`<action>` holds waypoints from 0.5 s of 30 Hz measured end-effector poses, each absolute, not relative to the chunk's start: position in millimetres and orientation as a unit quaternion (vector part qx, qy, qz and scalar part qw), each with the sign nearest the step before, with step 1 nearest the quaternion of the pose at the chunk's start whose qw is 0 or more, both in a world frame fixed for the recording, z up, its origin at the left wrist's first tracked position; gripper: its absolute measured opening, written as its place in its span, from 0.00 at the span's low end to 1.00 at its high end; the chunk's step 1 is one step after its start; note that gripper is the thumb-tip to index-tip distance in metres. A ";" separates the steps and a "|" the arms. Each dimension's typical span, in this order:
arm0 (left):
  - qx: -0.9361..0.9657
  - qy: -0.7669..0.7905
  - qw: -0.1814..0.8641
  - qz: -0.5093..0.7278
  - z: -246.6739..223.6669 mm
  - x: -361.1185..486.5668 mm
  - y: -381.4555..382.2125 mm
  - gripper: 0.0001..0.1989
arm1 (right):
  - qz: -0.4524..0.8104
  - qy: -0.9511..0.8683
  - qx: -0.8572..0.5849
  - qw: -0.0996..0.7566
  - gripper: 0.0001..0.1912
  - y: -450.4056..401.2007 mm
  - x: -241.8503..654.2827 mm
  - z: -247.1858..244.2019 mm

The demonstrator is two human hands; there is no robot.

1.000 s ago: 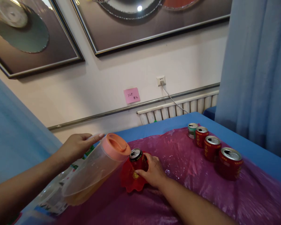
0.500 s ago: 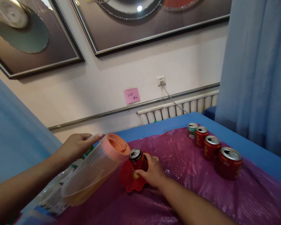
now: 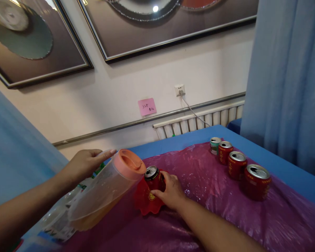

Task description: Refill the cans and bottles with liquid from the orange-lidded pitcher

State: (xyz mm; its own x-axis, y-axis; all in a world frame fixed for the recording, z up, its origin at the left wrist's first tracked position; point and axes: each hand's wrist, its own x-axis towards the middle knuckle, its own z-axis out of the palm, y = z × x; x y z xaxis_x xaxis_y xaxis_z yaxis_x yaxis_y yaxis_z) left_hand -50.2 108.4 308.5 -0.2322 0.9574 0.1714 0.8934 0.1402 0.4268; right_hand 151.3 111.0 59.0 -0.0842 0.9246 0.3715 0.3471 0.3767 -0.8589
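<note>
My left hand (image 3: pixel 90 163) grips the far side of a translucent plastic pitcher (image 3: pixel 99 194) with an orange lid; most of its fingers are hidden behind it. The pitcher is tilted toward the right, with amber liquid low inside and its spout close to the rim of a red drink can (image 3: pixel 152 177). My right hand (image 3: pixel 170 189) is wrapped round that can, which leans slightly left over a red scalloped dish (image 3: pixel 148 201). I cannot make out a stream of liquid between spout and can.
Several opened cans, red ones (image 3: pixel 256 182) and a small green-and-white one (image 3: pixel 214 145), stand in a row at the right on purple plastic sheeting (image 3: pixel 212 213). Clear containers (image 3: pixel 55 220) sit behind the pitcher at the left. Blue curtains (image 3: pixel 286 84) hang on both sides.
Almost nothing differs. Both hands, the pitcher and the can keep their places; the whole view has shifted very slightly.
</note>
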 end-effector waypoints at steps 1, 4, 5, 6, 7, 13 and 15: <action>0.615 0.752 0.070 0.226 308.5 -50.4 108.4 0.28 | 0.297 -0.673 -0.471 0.487 0.33 111.2 151.2 58.7; 0.614 0.752 0.073 0.227 308.1 -51.4 108.6 0.28 | 0.297 -0.673 -0.466 0.492 0.33 111.5 151.1 58.8; 0.614 0.752 0.074 0.227 307.9 -51.7 108.7 0.28 | 0.298 -0.673 -0.465 0.493 0.33 111.5 151.2 59.2; 0.614 0.752 0.075 0.227 307.7 -52.0 108.9 0.28 | 0.299 -0.672 -0.464 0.493 0.33 111.5 151.4 59.7; 0.613 0.753 0.075 0.228 307.4 -52.2 109.0 0.28 | 0.301 -0.671 -0.464 0.493 0.33 111.5 151.6 60.2; 0.607 0.755 0.083 0.233 306.9 -54.0 109.3 0.27 | 0.308 -0.671 -0.465 0.489 0.32 110.1 152.2 61.7; 0.615 0.746 0.092 0.238 307.0 -54.6 109.0 0.26 | 0.308 -0.671 -0.466 0.488 0.32 109.5 152.1 61.4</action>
State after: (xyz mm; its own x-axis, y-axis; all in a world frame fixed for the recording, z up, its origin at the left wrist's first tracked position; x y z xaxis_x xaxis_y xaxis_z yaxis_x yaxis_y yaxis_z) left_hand -54.6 109.0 307.0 -0.2262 0.9617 0.1548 0.8740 0.1302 0.4681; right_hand 152.1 109.5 61.4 -0.0907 0.9254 0.3680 0.3253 0.3768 -0.8673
